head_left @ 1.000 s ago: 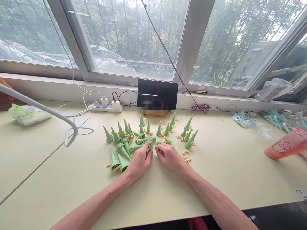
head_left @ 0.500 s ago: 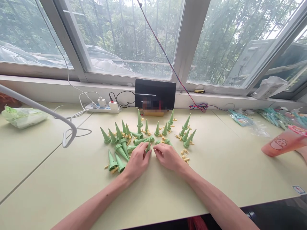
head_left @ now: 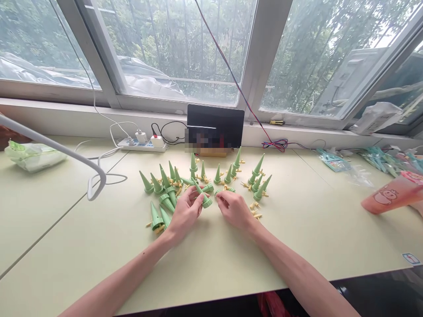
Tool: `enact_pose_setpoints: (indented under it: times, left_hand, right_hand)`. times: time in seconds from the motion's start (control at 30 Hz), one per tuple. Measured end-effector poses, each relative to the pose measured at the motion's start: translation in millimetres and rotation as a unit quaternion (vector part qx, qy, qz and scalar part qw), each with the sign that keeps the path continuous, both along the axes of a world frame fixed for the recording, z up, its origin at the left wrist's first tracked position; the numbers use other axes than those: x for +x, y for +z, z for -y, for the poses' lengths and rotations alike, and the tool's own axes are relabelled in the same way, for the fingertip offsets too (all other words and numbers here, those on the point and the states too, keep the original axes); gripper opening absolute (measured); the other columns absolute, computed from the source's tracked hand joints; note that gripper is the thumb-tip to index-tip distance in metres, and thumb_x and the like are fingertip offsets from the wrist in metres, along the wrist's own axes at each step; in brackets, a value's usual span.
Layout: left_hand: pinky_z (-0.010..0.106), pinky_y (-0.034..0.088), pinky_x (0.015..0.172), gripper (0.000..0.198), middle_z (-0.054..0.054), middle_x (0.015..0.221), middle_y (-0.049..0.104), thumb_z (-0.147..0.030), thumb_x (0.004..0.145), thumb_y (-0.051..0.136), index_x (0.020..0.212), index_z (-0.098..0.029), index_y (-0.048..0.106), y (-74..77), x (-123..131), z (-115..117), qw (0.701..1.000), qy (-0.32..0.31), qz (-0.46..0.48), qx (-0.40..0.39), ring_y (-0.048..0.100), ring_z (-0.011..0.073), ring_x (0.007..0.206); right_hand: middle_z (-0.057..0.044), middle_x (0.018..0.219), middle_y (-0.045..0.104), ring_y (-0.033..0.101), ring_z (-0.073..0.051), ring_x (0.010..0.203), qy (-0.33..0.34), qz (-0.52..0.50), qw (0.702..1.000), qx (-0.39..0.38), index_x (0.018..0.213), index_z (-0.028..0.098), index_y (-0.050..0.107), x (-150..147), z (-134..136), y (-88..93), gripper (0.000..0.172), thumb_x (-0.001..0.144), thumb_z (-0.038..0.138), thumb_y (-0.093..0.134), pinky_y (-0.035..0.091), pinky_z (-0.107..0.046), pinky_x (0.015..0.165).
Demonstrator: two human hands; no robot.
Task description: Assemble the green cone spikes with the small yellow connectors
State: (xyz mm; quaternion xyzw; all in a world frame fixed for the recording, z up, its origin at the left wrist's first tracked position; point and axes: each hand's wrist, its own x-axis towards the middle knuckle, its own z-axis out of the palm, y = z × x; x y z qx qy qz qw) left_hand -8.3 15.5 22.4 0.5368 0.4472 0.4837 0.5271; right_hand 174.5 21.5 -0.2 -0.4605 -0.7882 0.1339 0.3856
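Pinching a green cone (head_left: 202, 194) over the table (head_left: 198, 273) with the left hand (head_left: 185, 212). Tipped now, nearly upright a moment ago: likely easier to reach at the wide end. Slanting lengthwise, pointing up, left and away, wide end toward the right hand (head_left: 236, 209). Fingers curled there; hard to tell if holding anything. Nearby: more green cones (head_left: 155, 216).

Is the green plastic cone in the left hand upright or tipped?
Tipped: the green plastic cone slants in the left hand, narrow tip toward the picture's upper left, wide end lower right.
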Motion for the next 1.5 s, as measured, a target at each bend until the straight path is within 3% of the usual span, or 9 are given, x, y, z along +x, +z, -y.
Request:
enact_pose_setpoints:
  times: [0.2, 0.53, 0.67, 0.83, 1.0, 1.2, 1.5]
  left_hand:
    - [0.021, 0.032, 0.041, 0.039, 0.007, 0.091, 0.068, -0.048, 0.088, 0.064, 0.114, -0.018, 0.058, 1.2, 1, 1, 1.000, -0.001, -0.022, 0.019, 0.041, 0.0057, 0.048]
    - [0.022, 0.036, 0.048, 0.025, -0.003, 0.072, 0.051, -0.044, 0.090, 0.063, 0.090, -0.019, 0.057, -3.5, -1, 3, 0.990, -0.011, -0.118, 0.073, 0.043, 0.0083, 0.054]
    - [0.024, 0.036, 0.051, 0.019, -0.005, 0.062, 0.043, -0.038, 0.091, 0.060, 0.088, -0.020, 0.055, -6.8, -2, 3, 0.967, -0.012, -0.222, 0.123, 0.042, 0.0111, 0.055]
    - [0.027, 0.041, 0.059, 0.014, -0.001, 0.071, 0.054, -0.030, 0.093, 0.053, 0.084, -0.020, 0.057, -11.3, 0, 4, 0.924, -0.034, -0.327, 0.197, 0.048, 0.0137, 0.060]
    - [0.028, 0.045, 0.061, 0.010, 0.001, 0.080, 0.061, -0.027, 0.093, 0.051, 0.094, -0.020, 0.059, -14.2, 0, 4, 0.925, -0.032, -0.320, 0.204, 0.054, 0.0144, 0.061]
    - [0.028, 0.046, 0.064, 0.011, 0.002, 0.087, 0.063, -0.027, 0.096, 0.049, 0.099, -0.020, 0.057, -16.5, 0, 3, 0.927, -0.027, -0.314, 0.202, 0.057, 0.0144, 0.067]
    - [0.028, 0.046, 0.062, 0.015, 0.002, 0.084, 0.062, -0.029, 0.097, 0.046, 0.103, -0.019, 0.056, -11.4, 2, 5, 0.933, -0.026, -0.304, 0.192, 0.057, 0.0146, 0.066]
  right_hand:
    - [-0.002, 0.073, 0.064, 0.055, -0.015, 0.062, 0.002, 0.002, 1.000, -0.003, 0.087, 0.020, 0.064, -1, 1, -0.3, 0.018, 0.096, 0.015, 0.048, 0.042, -0.026, 0.061]
    - [-0.002, 0.074, 0.064, 0.055, -0.016, 0.063, 0.001, 0.001, 1.000, 0.004, 0.088, 0.020, 0.064, -1, 1, -0.4, 0.018, 0.096, 0.016, 0.048, 0.040, -0.026, 0.060]
    - [-0.005, 0.082, 0.068, 0.060, -0.017, 0.070, -0.034, -0.021, 0.999, 0.028, 0.094, 0.019, 0.065, 2, -2, -1.9, 0.017, 0.096, 0.016, 0.048, 0.044, -0.027, 0.065]
    - [-0.009, 0.088, 0.066, 0.061, -0.021, 0.081, -0.104, -0.054, 0.990, 0.083, 0.098, 0.017, 0.064, 11, -11, -1.1, 0.017, 0.096, 0.015, 0.046, 0.049, -0.032, 0.077]
    - [-0.010, 0.094, 0.065, 0.060, -0.026, 0.092, -0.134, -0.034, 0.987, 0.086, 0.106, 0.018, 0.062, 20, -18, -2.0, 0.019, 0.093, 0.015, 0.049, 0.049, -0.039, 0.084]
    - [-0.012, 0.101, 0.066, 0.058, -0.028, 0.102, -0.104, 0.004, 0.993, 0.054, 0.107, 0.018, 0.064, 21, -21, -7.0, 0.020, 0.090, 0.013, 0.056, 0.049, -0.043, 0.090]
    - [-0.010, 0.096, 0.067, 0.054, -0.029, 0.101, -0.084, 0.038, 0.995, 0.026, 0.100, 0.019, 0.069, 21, -22, -10.7, 0.020, 0.092, 0.009, 0.055, 0.048, -0.044, 0.089]
